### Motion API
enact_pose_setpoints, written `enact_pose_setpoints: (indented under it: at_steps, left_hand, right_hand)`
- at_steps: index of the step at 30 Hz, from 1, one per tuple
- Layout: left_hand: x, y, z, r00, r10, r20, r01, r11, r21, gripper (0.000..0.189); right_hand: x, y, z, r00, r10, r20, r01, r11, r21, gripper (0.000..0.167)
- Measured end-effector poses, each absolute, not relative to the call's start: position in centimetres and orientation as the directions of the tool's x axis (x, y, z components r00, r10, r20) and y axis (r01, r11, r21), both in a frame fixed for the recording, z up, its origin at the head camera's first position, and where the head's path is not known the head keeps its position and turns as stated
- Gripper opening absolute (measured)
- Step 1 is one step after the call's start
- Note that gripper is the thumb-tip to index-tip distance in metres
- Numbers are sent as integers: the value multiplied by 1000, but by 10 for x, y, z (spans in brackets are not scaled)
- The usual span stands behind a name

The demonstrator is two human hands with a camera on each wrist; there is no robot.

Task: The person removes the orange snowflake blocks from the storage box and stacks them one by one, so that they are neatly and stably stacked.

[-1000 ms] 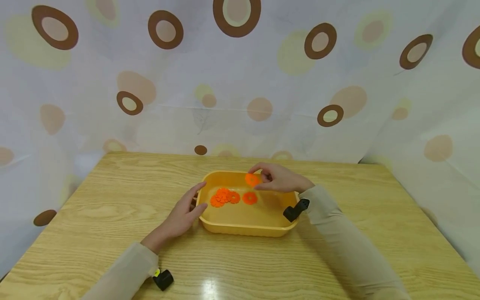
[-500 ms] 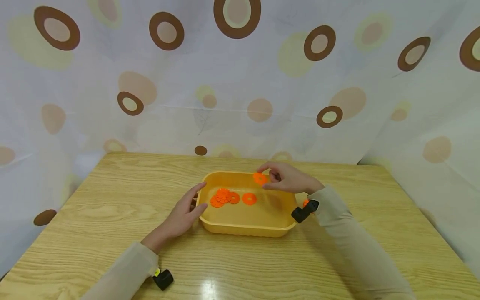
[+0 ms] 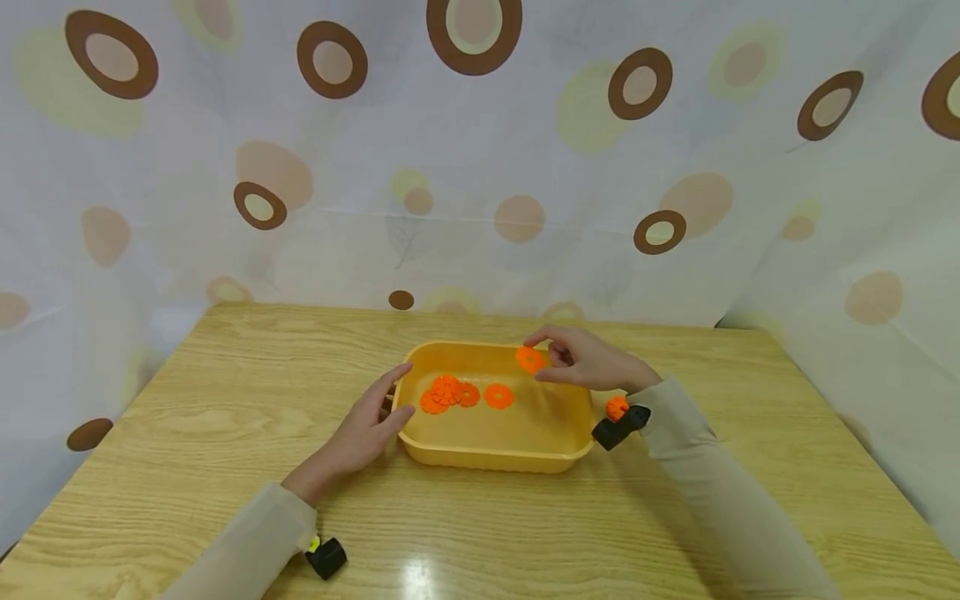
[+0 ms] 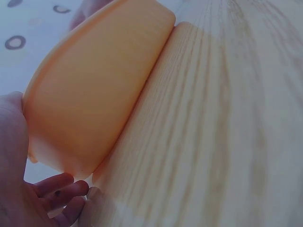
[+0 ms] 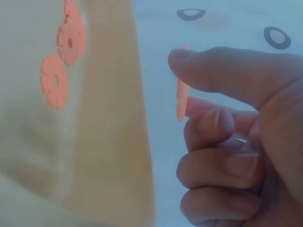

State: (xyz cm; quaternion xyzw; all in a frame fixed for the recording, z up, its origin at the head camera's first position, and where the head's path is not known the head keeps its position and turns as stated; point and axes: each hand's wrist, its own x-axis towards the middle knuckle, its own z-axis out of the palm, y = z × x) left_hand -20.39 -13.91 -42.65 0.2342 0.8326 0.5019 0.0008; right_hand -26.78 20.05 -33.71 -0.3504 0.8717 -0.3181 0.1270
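A yellow-orange tray (image 3: 495,460) with raised walls sits on the wooden table. My left hand (image 3: 367,429) grips its left end, thumb and index finger over the rim, the other fingers curled against the outer wall in the left wrist view. Over the tray's back right part, my right hand (image 3: 588,358) pinches an orange notched disc (image 3: 529,360) with a hole in its centre. The right wrist view shows this disc (image 5: 182,94) edge-on between thumb and index finger. Inside the tray lies one loose notched disc (image 3: 498,396), right of an overlapping cluster of discs (image 3: 444,393).
More orange notched pieces (image 3: 617,407) are grouped on the table just right of the tray, partly behind the right wrist camera (image 3: 621,427). A patterned curtain (image 3: 480,167) hangs behind the table (image 3: 225,400).
My right hand has moved rightward with the pinched disc, uncovering the orange pieces right of the tray. My left hand and the tray have stayed in place.
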Motion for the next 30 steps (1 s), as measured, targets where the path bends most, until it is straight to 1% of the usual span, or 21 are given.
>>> enact_pose_setpoints:
  at_steps: [12,19,26,30]
  left_hand:
    - [-205,-138,-422,-897,383,222,376,395,838,58]
    - [-205,-138,-425,-887,395,240,396,380,836,56]
    - [-205,-138,-427,-895,387,222,376,386,842,56]
    - [-204,-138,-427,-896,387,217,371,387,844,56]
  right_hand:
    - [-263,221,-341,-758,-652,32,-512,563,-649,38]
    - [-258,233,-345,-767,-639,61,-499,533,-683,39]
    - [-254,245,-350,-779,-622,87,-491,517,-701,38]
    - [-250,253,-353,-796,-600,84,-468,521,-713,39]
